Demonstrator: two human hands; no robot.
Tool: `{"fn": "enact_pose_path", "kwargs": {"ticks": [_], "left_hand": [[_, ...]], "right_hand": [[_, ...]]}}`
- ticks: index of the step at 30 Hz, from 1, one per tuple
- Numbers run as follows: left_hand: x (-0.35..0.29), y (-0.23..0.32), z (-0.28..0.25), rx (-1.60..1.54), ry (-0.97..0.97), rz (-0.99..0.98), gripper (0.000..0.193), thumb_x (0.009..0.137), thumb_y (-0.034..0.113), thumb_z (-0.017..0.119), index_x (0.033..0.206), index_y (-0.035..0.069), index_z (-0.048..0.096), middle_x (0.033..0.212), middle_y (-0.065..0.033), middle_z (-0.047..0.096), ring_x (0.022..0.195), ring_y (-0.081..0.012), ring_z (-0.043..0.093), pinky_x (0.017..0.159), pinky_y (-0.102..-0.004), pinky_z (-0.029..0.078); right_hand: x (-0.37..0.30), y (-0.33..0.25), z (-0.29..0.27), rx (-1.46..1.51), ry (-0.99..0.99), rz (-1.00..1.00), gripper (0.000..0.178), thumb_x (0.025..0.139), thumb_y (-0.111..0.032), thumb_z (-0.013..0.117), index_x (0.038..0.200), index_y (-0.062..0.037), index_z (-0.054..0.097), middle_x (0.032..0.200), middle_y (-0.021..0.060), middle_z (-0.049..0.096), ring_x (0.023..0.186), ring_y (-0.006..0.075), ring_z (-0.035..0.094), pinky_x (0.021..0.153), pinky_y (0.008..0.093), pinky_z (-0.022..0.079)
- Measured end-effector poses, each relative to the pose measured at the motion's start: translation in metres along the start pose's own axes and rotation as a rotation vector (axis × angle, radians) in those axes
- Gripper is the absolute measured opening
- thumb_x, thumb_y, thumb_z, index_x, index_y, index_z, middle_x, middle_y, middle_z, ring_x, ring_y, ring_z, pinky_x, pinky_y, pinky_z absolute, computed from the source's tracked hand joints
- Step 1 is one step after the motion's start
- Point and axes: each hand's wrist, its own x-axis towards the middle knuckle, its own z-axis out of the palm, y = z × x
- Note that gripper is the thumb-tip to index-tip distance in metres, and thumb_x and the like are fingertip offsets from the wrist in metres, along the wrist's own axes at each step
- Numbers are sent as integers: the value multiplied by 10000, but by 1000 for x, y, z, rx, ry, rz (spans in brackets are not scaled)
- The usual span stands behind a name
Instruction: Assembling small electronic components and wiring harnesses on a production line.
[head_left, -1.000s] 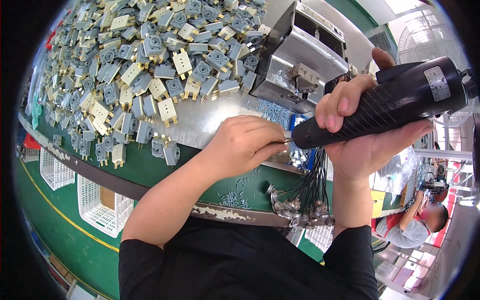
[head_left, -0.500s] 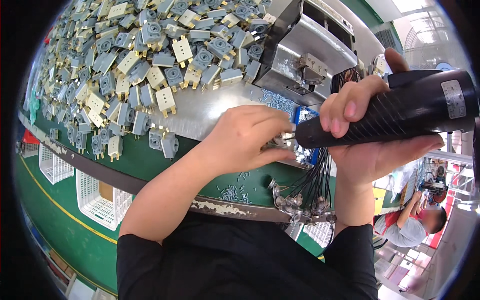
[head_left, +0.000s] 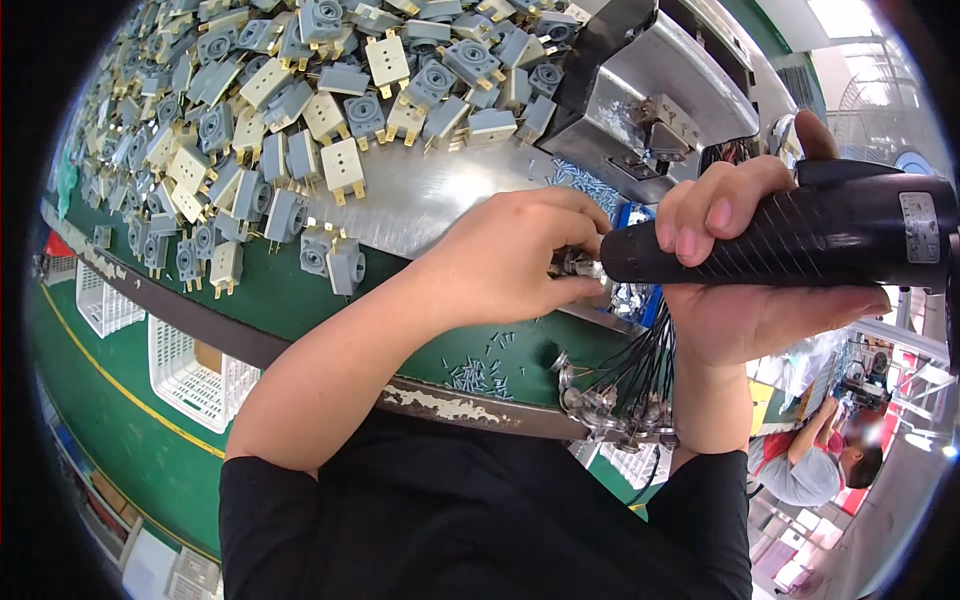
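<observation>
My right hand is wrapped round a thick black electric screwdriver, held nearly level with its nose toward the left. Close against that nose, my left hand pinches a small shiny metal part. Fingers and the driver hide most of this part, and whether the bit touches it cannot be made out. Below the driver, black wires run down to a bunch of metal discs. A blue-edged tray of small metal pieces lies partly behind the driver.
A large heap of grey and cream plug-like parts covers the far left. Beyond my hands stands a steel fixture, with loose screws beside it. More screws lie near the table edge. Another person sits at the right.
The whole view has shifted slightly, moving the fixture rightward in the picture. My left fingertips have closed up near the driver's nose. The right hand keeps its hold on the driver.
</observation>
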Motion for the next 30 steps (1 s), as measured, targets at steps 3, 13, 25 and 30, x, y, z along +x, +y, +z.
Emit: {"fn": "enact_pose_path", "kwargs": {"ticks": [3,13,25,30], "left_hand": [[0,1,0,-7,-17,-28,281,807,239,859,975,35,763,1177,-58,735,1006,-285,727,862,-393,587],[0,-4,2,5,17,17,283,800,234,859,975,40,752,1134,-68,733,996,-312,722,842,-412,586],[-2,-7,7,19,58,35,294,780,230,856,961,35,730,1093,-76,725,968,-335,713,816,-438,578],[-1,-8,6,30,50,46,295,781,233,856,968,42,733,1060,-84,715,953,-343,709,803,-444,573]], "right_hand": [[-3,2,0,-21,13,25,1225,826,-962,450,1582,-12,294,833,50,536,620,178,548,586,363,484],[-7,2,4,44,0,60,1163,783,-976,489,1493,-59,408,845,36,528,629,158,541,592,355,478],[-7,13,-3,-16,-242,-25,1037,811,-939,519,1402,-89,454,868,44,565,629,150,557,588,333,495],[-6,13,-8,-46,-303,-60,1035,811,-941,520,1400,-92,456,841,46,566,616,155,562,578,338,494]]}}
